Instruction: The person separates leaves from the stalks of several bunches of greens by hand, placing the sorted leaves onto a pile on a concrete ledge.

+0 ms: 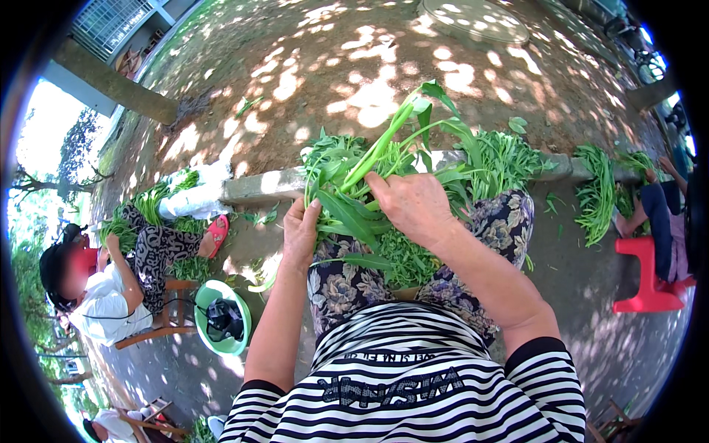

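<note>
Over my lap I hold long green water spinach, its pale stems slanting up and away to the right. Around its stems my right hand is closed. My left hand pinches the greens from the left side, thumb and fingers together, beside a broad leaf. A lone stem with a leaf sticks out below that hand. Between my knees lies a heap of picked greens. Beyond my knees, more bunches rest on the left and right.
A low concrete kerb runs across in front of me. To my left stands a pale green basin with a dark bag in it. A seated person handles greens there. On the right are a red stool and another person.
</note>
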Demonstrator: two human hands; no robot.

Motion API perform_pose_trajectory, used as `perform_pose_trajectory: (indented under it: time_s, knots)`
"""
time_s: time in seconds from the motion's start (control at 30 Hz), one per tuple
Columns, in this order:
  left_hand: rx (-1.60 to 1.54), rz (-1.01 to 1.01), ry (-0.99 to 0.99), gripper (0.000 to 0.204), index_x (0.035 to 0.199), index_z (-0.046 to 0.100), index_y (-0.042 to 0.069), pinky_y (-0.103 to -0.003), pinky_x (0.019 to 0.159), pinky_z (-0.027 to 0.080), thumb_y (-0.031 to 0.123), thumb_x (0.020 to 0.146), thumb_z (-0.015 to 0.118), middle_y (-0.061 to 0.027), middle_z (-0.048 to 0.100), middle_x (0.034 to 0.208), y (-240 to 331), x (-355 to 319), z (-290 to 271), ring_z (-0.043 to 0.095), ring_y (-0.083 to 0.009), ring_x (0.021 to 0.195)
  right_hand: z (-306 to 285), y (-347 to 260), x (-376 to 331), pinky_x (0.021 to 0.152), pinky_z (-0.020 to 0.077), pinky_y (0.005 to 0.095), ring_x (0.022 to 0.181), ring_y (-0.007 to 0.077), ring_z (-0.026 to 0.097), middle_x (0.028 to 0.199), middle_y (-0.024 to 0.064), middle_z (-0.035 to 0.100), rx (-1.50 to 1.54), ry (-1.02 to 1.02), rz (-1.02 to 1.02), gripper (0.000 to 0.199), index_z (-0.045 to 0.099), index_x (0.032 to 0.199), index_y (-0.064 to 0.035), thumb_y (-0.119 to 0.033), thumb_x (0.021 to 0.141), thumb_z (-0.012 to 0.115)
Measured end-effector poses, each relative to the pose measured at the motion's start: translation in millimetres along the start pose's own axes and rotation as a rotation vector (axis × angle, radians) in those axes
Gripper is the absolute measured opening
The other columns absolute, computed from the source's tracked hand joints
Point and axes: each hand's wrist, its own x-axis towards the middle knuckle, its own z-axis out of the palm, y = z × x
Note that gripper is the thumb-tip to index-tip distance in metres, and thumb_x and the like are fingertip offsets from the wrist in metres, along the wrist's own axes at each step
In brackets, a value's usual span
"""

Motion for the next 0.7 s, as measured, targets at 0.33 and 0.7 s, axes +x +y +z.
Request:
perform_pose_trajectory:
  time_s: [0.33,0.7]
  knots:
    - [0.014,0.007,0.017,0.018,0.096,0.062,0.003,-0.021,0.067,0.042,0.018,0.088,0.057,-0.0003,0.063,0.087,0.5,-0.9,1.0,0.053,-0.0051,0.074,-20.2,0.6,-2.1,0.046,0.0480,0.0330,0.055,0.0213,0.062,0.059,0.0065,0.060,-0.062,-0.323,-0.072,0.028,0.053,0.100,-0.0012,-0.010,0.074,0.054]
    - [0.019,0.020,-0.005,0.016,0.094,0.061,0.003,-0.020,0.065,0.042,0.018,0.088,0.058,-0.0002,0.063,0.085,1.5,-2.0,2.8,0.053,-0.0045,0.072,-10.7,10.2,-6.3,0.043,0.0462,0.0355,0.050,0.0241,0.061,0.051,0.0077,0.056,-0.085,-0.299,-0.219,0.012,0.054,0.079,-0.0002,-0.010,0.073,0.052]
